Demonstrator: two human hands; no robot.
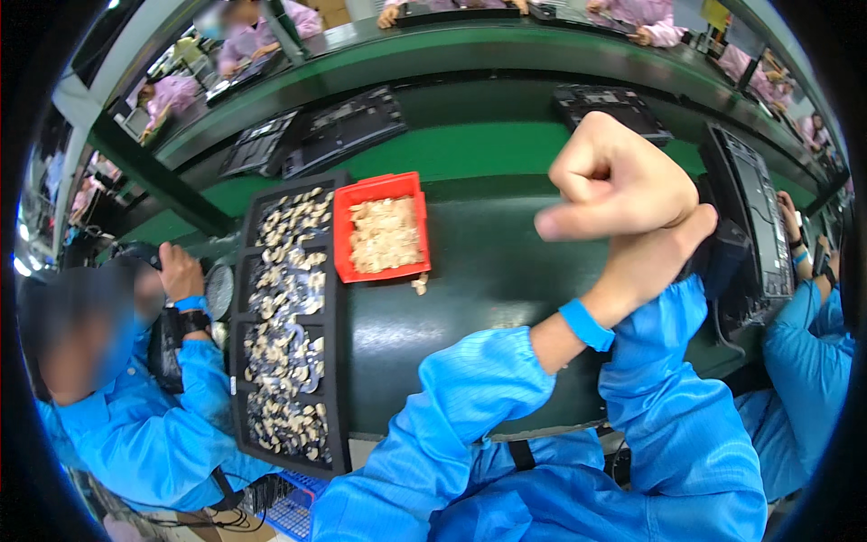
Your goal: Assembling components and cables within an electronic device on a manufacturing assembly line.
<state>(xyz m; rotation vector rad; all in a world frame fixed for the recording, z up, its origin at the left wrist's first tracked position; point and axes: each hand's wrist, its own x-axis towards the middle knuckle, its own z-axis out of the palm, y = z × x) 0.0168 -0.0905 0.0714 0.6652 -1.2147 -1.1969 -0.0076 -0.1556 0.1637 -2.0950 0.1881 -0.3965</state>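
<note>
My right hand (623, 176) is raised above the bench, its fingers curled into a loose fist with the thumb pointing left; I see nothing in it. Across my right wrist lies my left hand (664, 239), with a blue band (587, 325) round its wrist. The fingers of this hand are hidden, so whether they grip the wrist does not show. Left of my hands stands a red bin (340, 237) of small pale pieces. Beside that bin is a long black divided tray (336, 397), its compartments strewn with small pale and dark pieces.
Black device housings (348, 126) lie along the back of the green bench, another (614, 110) behind my hands. A large black device (759, 212) leans at the right. A co-worker in blue (153, 425) sits at my left; a blue sleeve (804, 343) is at the right.
</note>
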